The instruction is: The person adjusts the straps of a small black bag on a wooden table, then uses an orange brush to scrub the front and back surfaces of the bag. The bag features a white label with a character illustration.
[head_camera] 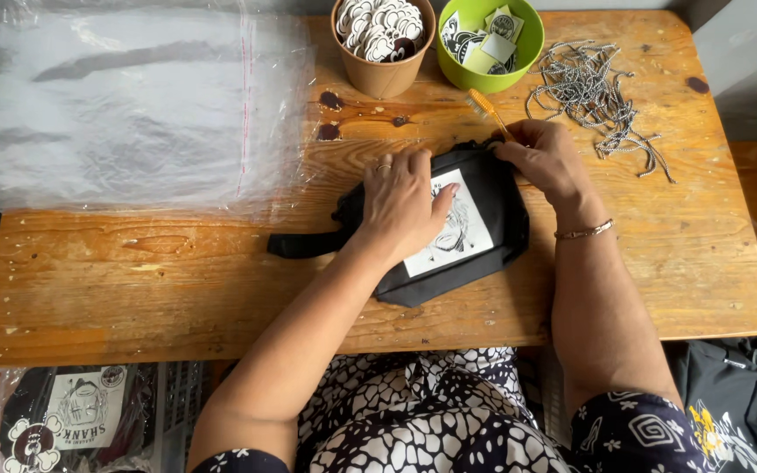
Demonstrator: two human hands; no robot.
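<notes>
**Two hands on a black pouch at the middle of a wooden bench**

Nearest the camera, below the bench's near edge, lies a patterned black-and-white garment [413,420] over the person's lap. At the lower left, under the bench's near-left corner, a packed pouch in a clear bag [72,416] rests in a crate. At the lower right sits a dark bag [733,394] beside the near-right corner.

On the wooden bench [133,289], around its middle and somewhat toward the near edge, lies a black pouch [492,210] with a white printed patch [453,232] on its face and a black strap [304,243] trailing to the left. The left hand [400,206] lies flat on the pouch, fingers spread and pressing down, a ring on one finger. The right hand [549,158] is at the pouch's far right corner, fingers pressed together and pinching a yellow tool [488,109] whose handle pokes out toward the far edge; a bracelet [584,231] circles the wrist.

Farther off, a stack of clear plastic bags [124,105] covers the far-left corner. At the far edge stand a brown paper cup [383,74] of round black-and-white tags and, just beside it, a green bowl [488,79] of printed cards. A heap of ball chains [593,92] spreads toward the far-right corner.
</notes>
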